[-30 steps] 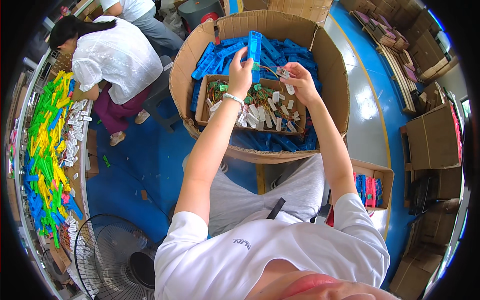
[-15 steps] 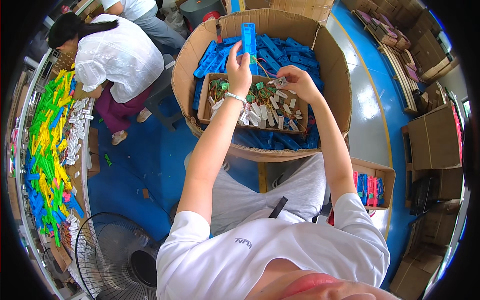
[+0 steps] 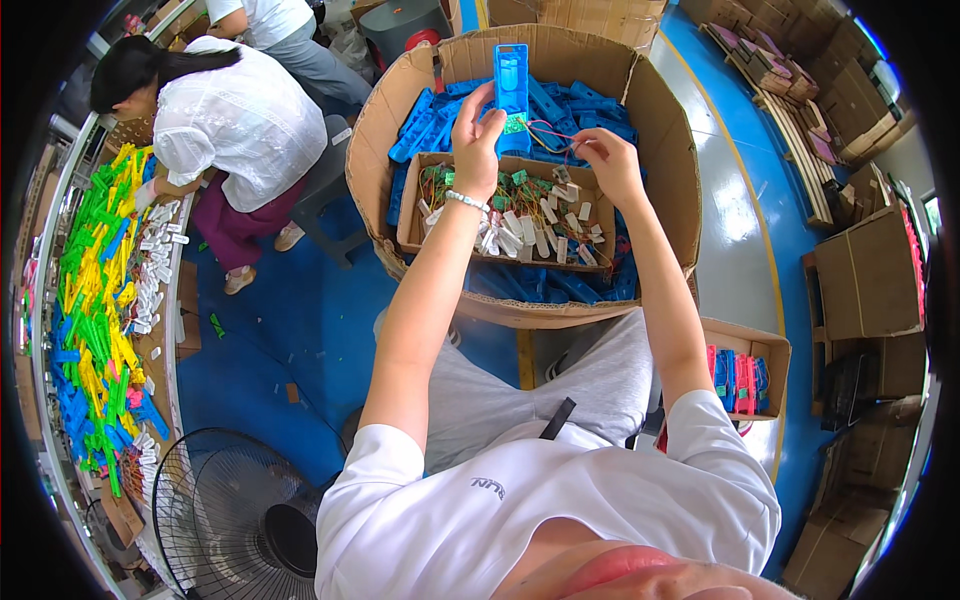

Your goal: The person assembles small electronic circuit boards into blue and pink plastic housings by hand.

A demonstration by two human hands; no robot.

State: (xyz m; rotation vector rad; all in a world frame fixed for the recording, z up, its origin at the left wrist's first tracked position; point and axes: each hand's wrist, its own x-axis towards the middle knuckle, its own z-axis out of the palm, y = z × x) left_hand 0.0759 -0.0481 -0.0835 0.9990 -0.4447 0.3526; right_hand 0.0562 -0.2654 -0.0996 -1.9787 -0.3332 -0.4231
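Observation:
Upright in my left hand (image 3: 474, 148) is a long blue plastic shell (image 3: 511, 72), gripped along its side. A small green circuit board (image 3: 515, 123) sits at the shell's lower part, close to my thumb. Thin coloured wires (image 3: 547, 130) run from it to the right. The fingertips of my right hand (image 3: 612, 168) are pinched on these wires. Below both hands, a shallow carton (image 3: 408, 212) holds white plastic pieces (image 3: 512, 226) with wires and green boards. It rests on many blue shells (image 3: 428, 128) inside a big cardboard box (image 3: 672, 165).
On my left, a bench carries yellow, green and blue plastic parts (image 3: 105, 290) and white pieces (image 3: 157, 255). A co-worker (image 3: 240, 115) sits there; another person is behind. A black fan (image 3: 230, 510) stands lower left. A box of pink and blue shells (image 3: 785, 375) is at my right.
My right hand has let go of a small white piece and now pinches the wires, slightly further right. My left hand has shifted the shell right, turning its hollow side more into view.

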